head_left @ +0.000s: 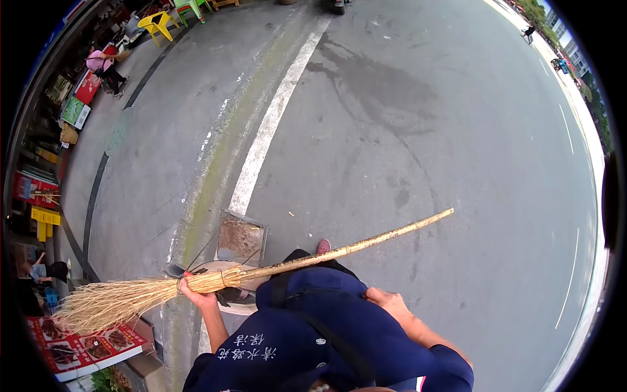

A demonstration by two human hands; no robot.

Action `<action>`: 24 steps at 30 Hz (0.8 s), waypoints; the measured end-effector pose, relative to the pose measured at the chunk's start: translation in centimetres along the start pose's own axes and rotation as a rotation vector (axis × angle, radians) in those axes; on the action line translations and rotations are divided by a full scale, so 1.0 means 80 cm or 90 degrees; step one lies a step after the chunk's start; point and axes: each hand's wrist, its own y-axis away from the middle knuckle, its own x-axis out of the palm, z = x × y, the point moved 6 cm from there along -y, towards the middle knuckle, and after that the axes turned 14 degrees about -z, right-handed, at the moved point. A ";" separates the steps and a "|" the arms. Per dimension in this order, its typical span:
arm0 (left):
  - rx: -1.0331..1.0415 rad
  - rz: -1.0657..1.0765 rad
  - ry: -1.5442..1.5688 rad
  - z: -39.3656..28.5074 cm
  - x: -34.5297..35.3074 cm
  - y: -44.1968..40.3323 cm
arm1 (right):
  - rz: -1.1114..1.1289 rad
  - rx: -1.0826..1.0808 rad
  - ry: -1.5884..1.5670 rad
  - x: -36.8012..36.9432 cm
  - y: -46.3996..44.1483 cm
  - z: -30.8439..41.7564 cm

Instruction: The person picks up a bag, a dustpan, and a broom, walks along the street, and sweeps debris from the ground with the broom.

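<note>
A long straw broom (124, 302) with a bamboo handle lies across the front of the body, its bristles to the left and its handle end to the right. My left hand (198, 295) is wrapped round the broom where the bristles are bound. At the waist, against the dark blue shirt (313, 313), rests my right hand (386, 302), fingers curled in; what it holds, if anything, is hidden. Just beyond the left hand is a dustpan (240, 238) with a brownish, dirty inside. Part of a round pale object (232, 307) shows beneath the broom.
Grey road with a white line (268, 137) stretches ahead. Shopfronts line the left, with a yellow chair (157, 25), a red menu board (91, 346) and yellow crates (46, 219). A person in pink (99, 62) stands there; another person (42, 269) is lower left.
</note>
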 end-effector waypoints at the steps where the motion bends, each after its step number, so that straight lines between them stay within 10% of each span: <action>1: -0.059 0.052 -0.004 0.006 0.019 0.008 | -0.017 -0.028 -0.011 -0.030 -0.017 -0.001; 9: -0.033 0.026 -0.004 0.118 0.270 0.034 | -0.048 -0.051 -0.029 -0.161 -0.204 -0.128; 18: -0.081 0.068 -0.068 0.326 0.607 0.062 | 0.040 0.240 -0.079 -0.326 -0.416 -0.337; 24: -0.093 0.048 -0.096 0.425 0.828 0.131 | -0.165 0.227 -0.320 -0.433 -0.574 -0.457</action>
